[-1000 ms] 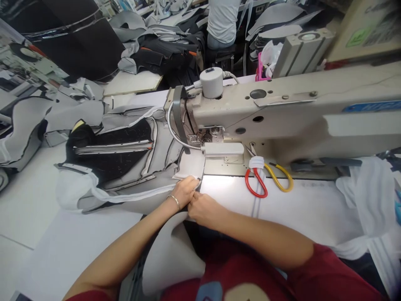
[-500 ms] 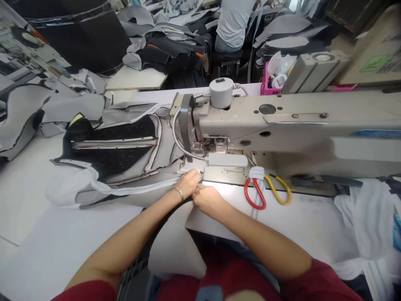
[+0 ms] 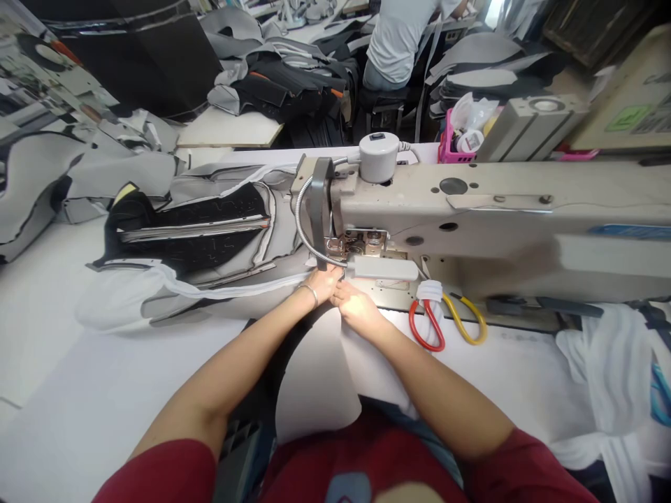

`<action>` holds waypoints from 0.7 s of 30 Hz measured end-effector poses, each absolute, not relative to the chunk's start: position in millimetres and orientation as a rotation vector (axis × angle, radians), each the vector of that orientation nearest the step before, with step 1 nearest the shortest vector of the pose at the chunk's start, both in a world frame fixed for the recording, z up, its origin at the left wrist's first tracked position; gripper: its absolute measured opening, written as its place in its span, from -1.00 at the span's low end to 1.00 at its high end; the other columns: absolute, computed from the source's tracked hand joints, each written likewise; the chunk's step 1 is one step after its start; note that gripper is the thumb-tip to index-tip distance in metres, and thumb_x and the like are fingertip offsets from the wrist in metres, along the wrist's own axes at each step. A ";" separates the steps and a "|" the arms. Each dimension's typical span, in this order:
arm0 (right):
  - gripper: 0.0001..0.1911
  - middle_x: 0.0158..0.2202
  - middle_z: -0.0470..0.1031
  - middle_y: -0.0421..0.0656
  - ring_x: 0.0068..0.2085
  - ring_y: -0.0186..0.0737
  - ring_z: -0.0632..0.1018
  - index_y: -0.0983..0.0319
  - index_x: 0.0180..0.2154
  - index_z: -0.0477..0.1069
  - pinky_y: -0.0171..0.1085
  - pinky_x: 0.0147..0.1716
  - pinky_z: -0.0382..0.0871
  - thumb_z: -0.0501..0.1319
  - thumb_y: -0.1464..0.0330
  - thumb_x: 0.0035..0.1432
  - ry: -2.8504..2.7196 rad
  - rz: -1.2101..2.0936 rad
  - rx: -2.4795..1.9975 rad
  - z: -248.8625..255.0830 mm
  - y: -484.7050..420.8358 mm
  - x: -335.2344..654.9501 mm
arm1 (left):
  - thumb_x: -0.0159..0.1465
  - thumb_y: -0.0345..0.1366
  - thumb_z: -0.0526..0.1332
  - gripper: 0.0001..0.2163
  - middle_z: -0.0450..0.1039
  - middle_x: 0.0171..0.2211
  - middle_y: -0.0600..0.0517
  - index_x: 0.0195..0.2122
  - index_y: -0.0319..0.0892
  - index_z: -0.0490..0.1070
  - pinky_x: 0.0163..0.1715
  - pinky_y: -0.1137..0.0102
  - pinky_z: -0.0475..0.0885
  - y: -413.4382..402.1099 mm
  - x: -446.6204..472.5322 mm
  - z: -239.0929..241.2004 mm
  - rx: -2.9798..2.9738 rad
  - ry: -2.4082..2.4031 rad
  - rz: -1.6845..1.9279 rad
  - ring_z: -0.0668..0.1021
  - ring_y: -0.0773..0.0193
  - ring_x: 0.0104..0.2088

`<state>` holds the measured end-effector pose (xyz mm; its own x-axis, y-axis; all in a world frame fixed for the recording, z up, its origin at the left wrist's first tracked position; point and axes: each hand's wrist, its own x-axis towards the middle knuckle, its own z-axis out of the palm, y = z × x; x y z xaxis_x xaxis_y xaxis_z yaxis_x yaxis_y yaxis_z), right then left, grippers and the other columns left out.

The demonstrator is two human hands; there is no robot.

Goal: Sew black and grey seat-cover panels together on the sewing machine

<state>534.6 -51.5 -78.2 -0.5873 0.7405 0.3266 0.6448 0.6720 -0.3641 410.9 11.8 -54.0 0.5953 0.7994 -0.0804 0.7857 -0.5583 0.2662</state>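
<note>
My left hand (image 3: 321,283) and my right hand (image 3: 357,310) meet just in front of the presser foot (image 3: 346,257) of a beige industrial sewing machine (image 3: 451,209). Both rest on a light grey padded fabric panel (image 3: 317,377), which hangs down towards my lap. Its edge runs under my fingers, and they seem to hold it. A large grey and black garment panel (image 3: 210,237) with white trim lies to the left of the machine. A thin metal bangle (image 3: 310,295) circles my left wrist.
A gooseneck lamp (image 3: 382,268) arches over the needle area. Red and yellow scissors (image 3: 443,325) sit right of my hands. White cloth (image 3: 602,370) lies at the right. A seated co-worker (image 3: 398,42) and stacked panels (image 3: 283,87) are behind the machine.
Both hands have moved forward, closer to the presser foot, drawing the pale fabric with them. The view has also shifted slightly as my head turned.
</note>
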 end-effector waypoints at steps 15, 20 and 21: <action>-0.70 -0.12 0.40 -0.01 -0.05 -0.24 0.34 0.38 -0.14 0.35 -0.24 0.05 0.11 -0.02 0.54 0.11 -2.412 0.328 -1.098 -75.1 -51.4 534.7 | 0.10 -0.40 0.03 -0.86 0.39 -0.41 -0.01 -0.46 -0.20 0.37 -0.36 0.45 0.34 14.0 410.7 -53.7 2.725 1.302 -0.036 0.42 0.30 -0.39; -0.72 -0.14 0.41 -0.02 -0.06 -0.26 0.35 0.36 -0.21 0.39 -0.25 0.04 0.12 -0.03 0.55 0.10 -2.387 0.333 -1.094 -77.5 -51.1 533.9 | 0.12 -0.39 0.01 -0.83 0.39 -0.33 -0.05 -0.38 -0.22 0.39 -0.36 0.42 0.35 13.3 411.9 -54.8 2.726 1.301 -0.042 0.43 0.25 -0.35; -0.73 -0.15 0.41 -0.03 -0.07 -0.26 0.35 0.35 -0.23 0.39 -0.26 0.03 0.13 -0.03 0.56 0.10 -2.381 0.336 -1.097 -78.6 -50.8 533.7 | 0.12 -0.39 0.01 -0.82 0.39 -0.32 -0.05 -0.36 -0.22 0.39 -0.36 0.42 0.35 13.0 412.0 -55.5 2.725 1.310 -0.045 0.43 0.25 -0.34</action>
